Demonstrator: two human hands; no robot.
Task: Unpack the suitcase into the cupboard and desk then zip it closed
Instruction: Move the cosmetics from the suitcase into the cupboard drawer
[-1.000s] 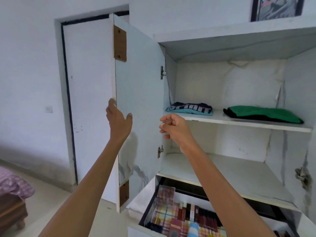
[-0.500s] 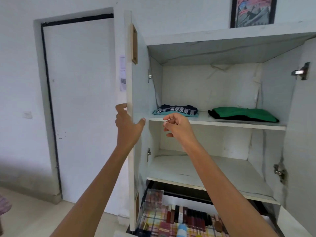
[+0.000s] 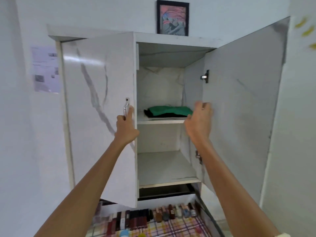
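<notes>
1. Faces white marble-pattern cupboard [image 3: 171, 38] on the wall, both arms raised to it.
2. Grips metal handle [image 3: 126, 106] on left door [image 3: 99, 117] with left hand [image 3: 125, 129]: fingers curled round the handle, thumb up along the door's free edge.
3. Left door: nearly shut, covers left half of the opening.
4. Holds right hand [image 3: 199, 120] up in front of the inner face of right door [image 3: 239, 108], near its hinge side. Fingers [image 3: 203, 106] curled in, narrow. Cannot tell if holding anything or touching the door.
5. Right door: wide open, top hinge [image 3: 205, 76] visible.
6. Upper shelf [image 3: 160, 121]: folded green garment [image 3: 171, 109] stacked on a black garment [image 3: 164, 115], right side of the cupboard, just beside the right hand.
7. Lower shelf [image 3: 164, 168] below that.
8. Under the cupboard: open drawer [image 3: 209, 218], row of cosmetics bottles and tubes [image 3: 171, 213] at the back of a checked liner [image 3: 179, 226].
9. On cupboard top: framed picture [image 3: 172, 17], upright against the wall.
10. Left of the cupboard: printed paper sheet [image 3: 45, 69] on the wall.
</notes>
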